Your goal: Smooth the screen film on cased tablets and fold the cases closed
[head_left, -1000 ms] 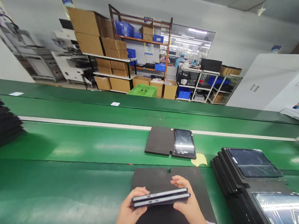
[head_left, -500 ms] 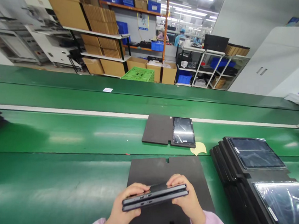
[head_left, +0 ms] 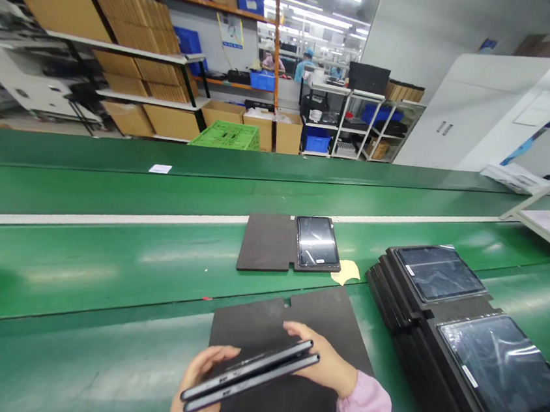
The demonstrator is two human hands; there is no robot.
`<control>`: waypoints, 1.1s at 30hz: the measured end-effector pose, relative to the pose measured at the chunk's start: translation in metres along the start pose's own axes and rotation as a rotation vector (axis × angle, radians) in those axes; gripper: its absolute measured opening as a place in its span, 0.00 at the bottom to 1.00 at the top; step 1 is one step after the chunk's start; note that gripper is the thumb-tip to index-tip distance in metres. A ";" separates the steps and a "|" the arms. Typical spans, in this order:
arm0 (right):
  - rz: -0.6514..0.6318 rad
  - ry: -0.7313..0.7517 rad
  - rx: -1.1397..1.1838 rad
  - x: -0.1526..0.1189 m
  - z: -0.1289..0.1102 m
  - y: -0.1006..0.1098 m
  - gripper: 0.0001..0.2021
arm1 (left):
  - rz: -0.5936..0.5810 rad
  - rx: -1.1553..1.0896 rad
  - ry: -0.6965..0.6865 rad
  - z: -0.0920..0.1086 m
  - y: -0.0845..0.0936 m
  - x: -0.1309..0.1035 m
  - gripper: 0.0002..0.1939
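Two thin dark tablets (head_left: 250,375), one above the other with their port edges facing me, are held level with my chest, slanting up to the right. My left hand (head_left: 203,364) grips their left end, fingers over the top and thumb below. At the right end, my right hand (head_left: 330,364) closes round them. A narrow gap shows between the two tablets. Beneath them lies a flat dark foam sheet (head_left: 327,310) with a small notch in its far edge.
Farther off sits a foam tray (head_left: 267,241) with a tablet (head_left: 318,242) in its right part. A torn yellow paper (head_left: 346,272) lies beside it. To the right rises a stack of foam trays (head_left: 407,325) bearing two tablets on top. Green belt surface (head_left: 101,266) runs across.
My view has swung to the right, so the surroundings sit farther left. The held tablets slant more steeply, and the gap between them looks wider toward the right.
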State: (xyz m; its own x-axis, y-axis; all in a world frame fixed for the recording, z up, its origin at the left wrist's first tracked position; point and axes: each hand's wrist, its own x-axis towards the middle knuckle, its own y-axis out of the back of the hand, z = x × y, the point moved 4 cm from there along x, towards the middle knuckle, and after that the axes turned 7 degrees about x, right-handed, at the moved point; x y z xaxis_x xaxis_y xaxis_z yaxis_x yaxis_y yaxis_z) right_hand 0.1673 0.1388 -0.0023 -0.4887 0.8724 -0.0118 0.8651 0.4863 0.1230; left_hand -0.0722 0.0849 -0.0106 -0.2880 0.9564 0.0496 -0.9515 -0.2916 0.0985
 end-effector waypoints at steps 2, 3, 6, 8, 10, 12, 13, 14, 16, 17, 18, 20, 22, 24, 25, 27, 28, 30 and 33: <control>-0.011 -0.098 -0.099 -0.002 0.014 0.000 0.18 | 0.216 -0.011 0.184 -0.014 -0.002 0.007 0.28; -0.012 -0.114 -0.117 -0.004 0.014 -0.002 0.16 | 0.300 -0.004 0.260 -0.018 -0.006 0.013 0.29; -0.013 -0.112 -0.232 -0.010 -0.010 -0.011 0.29 | 0.330 0.024 0.407 -0.025 -0.026 0.033 0.29; 0.000 -0.107 -0.331 -0.014 -0.036 -0.020 0.34 | 0.248 0.027 0.475 -0.030 -0.045 0.042 0.31; 0.009 -0.172 -0.420 -0.016 -0.054 -0.032 0.35 | 0.202 0.057 0.502 -0.033 -0.062 0.045 0.33; -0.018 -0.295 -0.513 -0.016 -0.060 -0.044 0.35 | 0.193 0.097 0.453 -0.029 -0.074 0.044 0.33; -0.039 -0.346 -0.551 -0.016 -0.059 -0.050 0.36 | 0.193 0.112 0.409 -0.024 -0.078 0.044 0.33; -0.063 -0.375 -0.572 -0.016 -0.056 -0.055 0.36 | 0.183 0.116 0.361 -0.017 -0.080 0.044 0.33; -0.067 -0.343 -0.561 -0.013 -0.050 -0.062 0.35 | 0.139 0.087 0.271 -0.002 -0.081 0.047 0.30; -0.040 -0.299 -0.536 -0.009 -0.047 -0.063 0.30 | 0.115 0.065 0.242 0.005 -0.079 0.049 0.28; 0.001 -0.248 -0.493 -0.005 -0.044 -0.063 0.25 | 0.096 0.045 0.226 0.010 -0.077 0.052 0.26; 0.105 -0.151 -0.351 0.009 -0.040 -0.059 0.14 | 0.065 0.014 0.224 0.014 -0.070 0.059 0.24; 0.200 -0.077 -0.176 0.029 -0.037 -0.053 0.11 | 0.038 0.000 0.230 0.011 -0.064 0.065 0.22; 0.251 -0.058 0.009 0.053 -0.033 -0.048 0.09 | 0.007 -0.012 0.218 0.006 -0.059 0.070 0.22; 0.258 -0.075 0.088 0.064 -0.031 -0.047 0.10 | -0.003 -0.012 0.206 0.004 -0.058 0.072 0.22; 0.244 -0.143 0.212 0.083 -0.027 -0.044 0.16 | -0.008 0.001 0.178 0.001 -0.055 0.074 0.21; 0.221 -0.179 0.253 0.090 -0.025 -0.043 0.18 | -0.007 0.011 0.168 0.000 -0.054 0.075 0.21; 0.166 -0.221 0.296 0.100 -0.024 -0.042 0.21 | -0.012 0.025 0.156 0.001 -0.052 0.076 0.20; 0.100 -0.242 0.347 0.104 -0.026 -0.040 0.20 | -0.037 0.031 0.157 0.007 -0.052 0.077 0.19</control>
State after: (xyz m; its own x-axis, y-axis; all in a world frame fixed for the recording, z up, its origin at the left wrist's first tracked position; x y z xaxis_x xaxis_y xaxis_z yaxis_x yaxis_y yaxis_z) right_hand 0.0791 0.2085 0.0172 -0.3960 0.8823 -0.2545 0.9137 0.3509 -0.2051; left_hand -0.0437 0.1737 -0.0052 -0.2684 0.9570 -0.1100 -0.9586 -0.2541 0.1282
